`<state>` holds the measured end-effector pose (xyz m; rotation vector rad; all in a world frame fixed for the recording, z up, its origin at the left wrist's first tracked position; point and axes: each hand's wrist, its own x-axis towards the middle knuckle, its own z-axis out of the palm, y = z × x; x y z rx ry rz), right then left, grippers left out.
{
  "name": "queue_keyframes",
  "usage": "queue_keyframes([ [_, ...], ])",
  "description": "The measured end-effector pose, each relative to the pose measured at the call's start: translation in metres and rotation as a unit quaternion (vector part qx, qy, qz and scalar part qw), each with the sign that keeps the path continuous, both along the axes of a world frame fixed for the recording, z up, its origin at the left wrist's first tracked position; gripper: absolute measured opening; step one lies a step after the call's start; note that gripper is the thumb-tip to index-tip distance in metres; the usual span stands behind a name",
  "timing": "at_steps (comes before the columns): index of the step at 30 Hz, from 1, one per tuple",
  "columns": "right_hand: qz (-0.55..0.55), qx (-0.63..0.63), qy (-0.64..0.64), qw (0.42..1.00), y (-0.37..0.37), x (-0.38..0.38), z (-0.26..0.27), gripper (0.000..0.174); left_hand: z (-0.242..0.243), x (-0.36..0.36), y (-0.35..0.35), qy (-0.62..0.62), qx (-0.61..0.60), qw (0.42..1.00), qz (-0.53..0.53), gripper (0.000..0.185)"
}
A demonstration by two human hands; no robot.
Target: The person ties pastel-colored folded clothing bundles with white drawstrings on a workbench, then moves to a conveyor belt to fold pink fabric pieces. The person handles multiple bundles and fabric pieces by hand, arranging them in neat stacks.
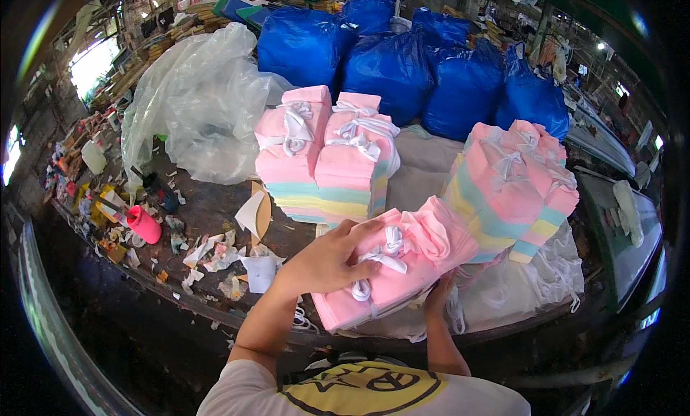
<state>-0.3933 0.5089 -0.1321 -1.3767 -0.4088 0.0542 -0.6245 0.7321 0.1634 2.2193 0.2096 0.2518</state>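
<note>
A tied bundle of folded pink cloth [409, 265] lies tilted before me, bound with white fabric strips. My left hand [329, 257] spans its upper left side, with the fingers on top near the white knot [393, 240]. From below, my right hand [441, 293] holds the bundle's near right edge; its fingers are mostly hidden under the cloth. Just beyond stand two stacks of tied cloth bundles [318, 165] in pink, mint and yellow layers. More tied stacks [496, 184] stand at the right, with the held bundle's far end against them.
Several full blue plastic bags [388, 71] line the back. A crumpled clear plastic sheet [194, 103] lies left of them. Scraps of paper and cloth [215, 254] litter the dark tabletop [199, 205] near a pink cup [144, 225]. Whitish cloth [517, 297] covers the right part.
</note>
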Motion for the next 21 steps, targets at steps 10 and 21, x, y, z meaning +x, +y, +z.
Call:
queue_keyframes([
  [10,-0.038,-0.254,-0.018,0.966,0.029,-0.005,0.025,0.081,-0.022,-0.03,0.028,-0.065,0.053,0.994,0.068,0.069],
  [21,-0.043,-0.376,-0.188,0.907,0.029,-0.016,-0.017,0.065,-0.023,-0.026,0.032,-0.077,-0.02,0.995,0.053,0.074],
])
